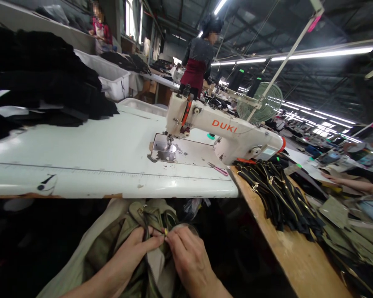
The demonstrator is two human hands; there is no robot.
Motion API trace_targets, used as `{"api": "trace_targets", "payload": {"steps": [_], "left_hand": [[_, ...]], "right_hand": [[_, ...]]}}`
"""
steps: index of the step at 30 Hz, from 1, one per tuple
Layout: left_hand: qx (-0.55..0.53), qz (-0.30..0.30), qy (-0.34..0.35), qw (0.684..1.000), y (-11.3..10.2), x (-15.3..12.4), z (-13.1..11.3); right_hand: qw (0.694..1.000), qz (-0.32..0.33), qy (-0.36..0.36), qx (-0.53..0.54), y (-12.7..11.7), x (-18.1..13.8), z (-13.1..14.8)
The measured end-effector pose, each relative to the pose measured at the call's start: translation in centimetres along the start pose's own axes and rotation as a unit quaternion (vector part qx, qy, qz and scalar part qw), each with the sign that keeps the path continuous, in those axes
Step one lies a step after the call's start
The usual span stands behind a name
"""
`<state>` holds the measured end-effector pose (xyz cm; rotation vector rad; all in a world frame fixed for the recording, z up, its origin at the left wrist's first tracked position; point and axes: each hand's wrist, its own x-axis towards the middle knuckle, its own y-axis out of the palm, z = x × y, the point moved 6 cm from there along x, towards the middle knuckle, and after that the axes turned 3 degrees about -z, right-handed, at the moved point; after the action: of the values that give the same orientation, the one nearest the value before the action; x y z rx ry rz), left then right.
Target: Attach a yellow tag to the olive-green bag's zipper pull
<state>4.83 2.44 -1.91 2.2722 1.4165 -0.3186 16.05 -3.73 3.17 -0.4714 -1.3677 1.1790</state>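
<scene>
Olive garment (136, 248) below counter (96, 165) front edge, in lap | left hand (133, 250), right hand (189, 256) pinch its zipper (157, 229) | sewing machine (217, 132) bed bare; judged: stitching not begun.

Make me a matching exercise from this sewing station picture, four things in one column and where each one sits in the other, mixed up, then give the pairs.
Things:
1. olive garment
2. pile of black zippers
3. pink snips
4. stack of black fabric

Places:
A. on the wooden side board
B. far left of the white table
C. below the table edge, pinched by the left hand and right hand
D. on the white table beside the sewing machine base

Pairs: 1-C, 2-A, 3-D, 4-B
</scene>
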Motion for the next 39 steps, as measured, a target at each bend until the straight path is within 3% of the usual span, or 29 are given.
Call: {"api": "trace_targets", "payload": {"steps": [2,4,8,10,13,18,21,24,29,31,34,36,39], "left_hand": [[0.013,0.007,0.007,1.0,0.0,0.0,0.1],[0.033,-0.004,0.014,0.999,-0.1,0.0,0.1],[0.03,-0.016,0.018,0.999,0.0,0.1,-0.3],[0.013,-0.003,0.013,1.0,0.2,0.2,-0.3],[0.005,0.002,0.007,1.0,0.1,0.3,-0.3],[-0.021,0.014,-0.004,1.0,0.4,0.0,-0.5],[-0.053,0.01,-0.012,0.998,0.5,-0.2,-0.7],[-0.04,0.011,-0.008,0.999,0.3,-0.4,-0.7],[0.028,-0.004,0.009,1.0,-0.4,-0.1,-0.1],[0.013,0.002,0.004,1.0,-0.4,0.1,0.0],[-0.023,0.018,-0.007,1.0,-0.3,0.2,-0.1],[-0.033,0.017,-0.011,0.999,-0.3,0.2,-0.2],[-0.028,0.008,-0.012,0.999,-0.3,0.2,-0.4]], "right_hand": [[1.0,0.012,-0.013,-0.016,0.4,0.3,0.4],[0.999,-0.009,0.033,0.019,0.0,1.0,0.4],[0.959,-0.108,0.175,0.197,-3.5,3.0,-0.7],[0.941,-0.158,0.207,0.217,-5.4,3.4,-1.6],[0.958,-0.113,0.186,0.187,-5.2,2.7,-2.3],[0.995,-0.009,0.059,0.079,-1.9,0.8,-0.9],[0.999,0.028,-0.03,-0.014,-1.1,0.8,0.6],[0.995,0.052,-0.066,-0.058,-0.3,1.0,1.2],[1.0,0.008,0.014,0.02,-0.4,2.4,0.8],[0.988,-0.045,0.087,0.118,-2.1,3.7,0.1],[0.948,-0.15,0.181,0.216,-5.5,4.6,-1.8],[0.954,-0.132,0.172,0.208,-6.1,4.4,-2.3],[0.976,-0.026,0.112,0.183,-4.1,3.1,-2.1]]}}
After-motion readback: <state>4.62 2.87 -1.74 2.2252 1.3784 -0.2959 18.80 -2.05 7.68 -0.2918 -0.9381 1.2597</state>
